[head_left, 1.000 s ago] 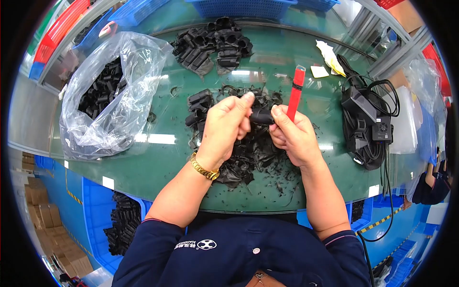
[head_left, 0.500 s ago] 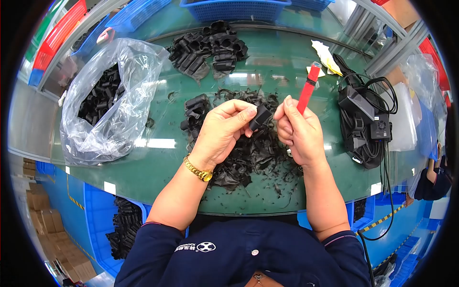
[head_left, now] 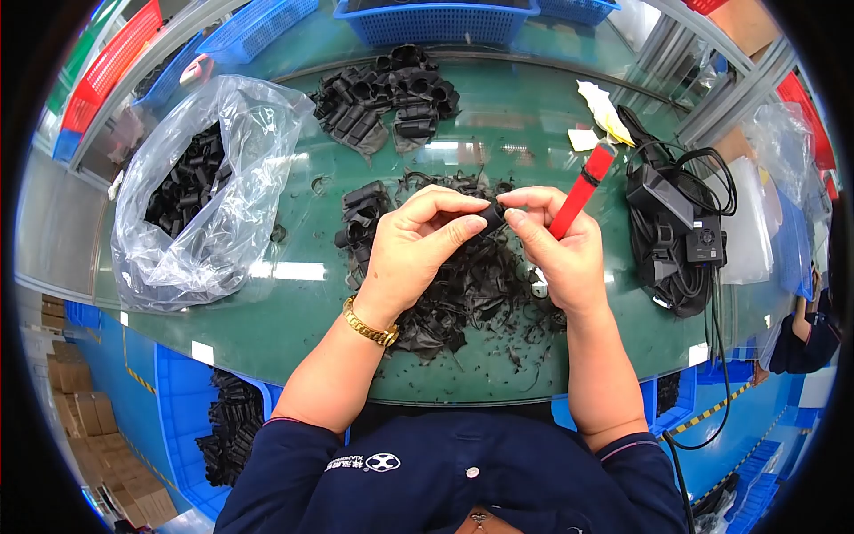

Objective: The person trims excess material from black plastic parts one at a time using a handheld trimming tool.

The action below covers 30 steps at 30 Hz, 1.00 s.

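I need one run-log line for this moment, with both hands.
left hand: pinches black tube | right hand: touches tube, holds red tool | black scraps: on green table

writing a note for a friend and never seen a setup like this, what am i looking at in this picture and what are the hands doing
There is no robot here: a person works with two bare hands, seen by one camera worn on the head, looking forward and down. That is why the forearms enter from the bottom.

The left hand and right hand meet over a green table, with a small black tubular piece between their fingertips. The right hand also holds a red-handled tool.

Under the hands lies a heap of black scraps. Farther back is a cluster of black parts. To the left stands a clear plastic bag of similar black pieces; to the right is black equipment with cables.
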{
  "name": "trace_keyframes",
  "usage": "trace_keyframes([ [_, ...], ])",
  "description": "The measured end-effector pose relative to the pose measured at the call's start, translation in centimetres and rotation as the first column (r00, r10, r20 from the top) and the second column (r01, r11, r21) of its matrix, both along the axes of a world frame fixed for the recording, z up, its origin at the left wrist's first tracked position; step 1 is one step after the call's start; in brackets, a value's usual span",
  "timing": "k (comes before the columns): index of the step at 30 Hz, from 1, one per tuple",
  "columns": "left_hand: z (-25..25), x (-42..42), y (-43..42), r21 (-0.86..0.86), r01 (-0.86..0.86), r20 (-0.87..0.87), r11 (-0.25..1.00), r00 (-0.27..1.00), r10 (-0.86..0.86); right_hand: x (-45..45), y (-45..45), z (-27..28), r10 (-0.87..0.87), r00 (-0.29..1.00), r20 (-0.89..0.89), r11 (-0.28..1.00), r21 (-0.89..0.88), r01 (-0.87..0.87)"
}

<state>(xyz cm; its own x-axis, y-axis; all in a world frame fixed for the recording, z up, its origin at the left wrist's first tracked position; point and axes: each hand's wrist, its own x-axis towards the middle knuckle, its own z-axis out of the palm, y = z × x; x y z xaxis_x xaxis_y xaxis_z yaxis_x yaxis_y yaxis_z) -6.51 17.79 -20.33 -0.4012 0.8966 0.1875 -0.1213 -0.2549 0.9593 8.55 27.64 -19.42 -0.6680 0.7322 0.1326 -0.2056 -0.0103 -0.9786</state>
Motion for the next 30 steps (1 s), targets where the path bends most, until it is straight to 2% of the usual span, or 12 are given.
trace_keyframes([
  [3, -0.2, -0.2, 0.1, 0.023, 0.005, -0.062, 1.000, 0.998, -0.004, 0.0, 0.1, -0.2, -0.019, 1.000, 0.011, 0.996, 0.091, 0.018],
  [12, -0.3, -0.6, -0.1, 0.037, 0.018, -0.265, 0.999, 0.964, -0.008, 0.5, 0.1, 0.1, -0.011, 0.999, 0.036, 0.986, 0.168, 0.004],
  [16, 0.0, -0.2, 0.1, 0.065, 0.005, -0.229, 0.998, 0.973, 0.010, 1.0, 0.6, 0.4, 0.006, 0.997, 0.082, 0.964, 0.263, -0.027],
  [18, 0.3, -0.5, 0.0, 0.064, 0.022, -0.388, 0.998, 0.921, 0.004, 0.5, 0.5, 0.7, -0.145, 0.985, 0.091, 0.737, 0.675, 0.046],
  [20, 0.2, -0.5, -0.1, 0.072, 0.027, -0.298, 0.997, 0.955, -0.005, 0.1, 0.2, 0.9, -0.206, 0.973, 0.100, 0.594, 0.803, 0.043],
  [23, 0.2, -0.8, -0.6, -0.012, 0.100, -0.183, 0.995, 0.978, -0.100, -0.5, -0.4, -0.2, -0.235, 0.969, 0.074, 0.532, 0.845, 0.064],
  [24, 0.3, -0.8, -0.7, -0.015, 0.117, -0.115, 0.993, 0.986, -0.118, -0.5, -0.5, -0.3, -0.267, 0.959, 0.096, 0.504, 0.862, 0.055],
  [26, 0.8, -1.4, -1.2, 0.008, 0.096, 0.124, 0.995, 0.988, -0.096, -0.6, -0.3, -1.4, -0.257, 0.966, 0.021, 0.484, 0.868, 0.110],
  [28, 2.6, -3.6, -2.7, 0.061, 0.039, 0.365, 0.997, 0.929, -0.058, -0.4, -0.4, -1.5, -0.227, 0.959, 0.171, 0.747, 0.662, 0.059],
  [29, 2.7, -5.3, -3.2, 0.108, -0.065, 0.400, 0.992, 0.916, 0.017, -0.6, -0.3, -1.8, -0.199, 0.972, 0.129, 0.828, 0.553, 0.096],
  [30, 2.6, -7.4, -3.7, 0.149, -0.168, 0.437, 0.974, 0.895, 0.087, -0.6, -0.1, -2.1, -0.197, 0.972, 0.127, 0.828, 0.553, 0.096],
])
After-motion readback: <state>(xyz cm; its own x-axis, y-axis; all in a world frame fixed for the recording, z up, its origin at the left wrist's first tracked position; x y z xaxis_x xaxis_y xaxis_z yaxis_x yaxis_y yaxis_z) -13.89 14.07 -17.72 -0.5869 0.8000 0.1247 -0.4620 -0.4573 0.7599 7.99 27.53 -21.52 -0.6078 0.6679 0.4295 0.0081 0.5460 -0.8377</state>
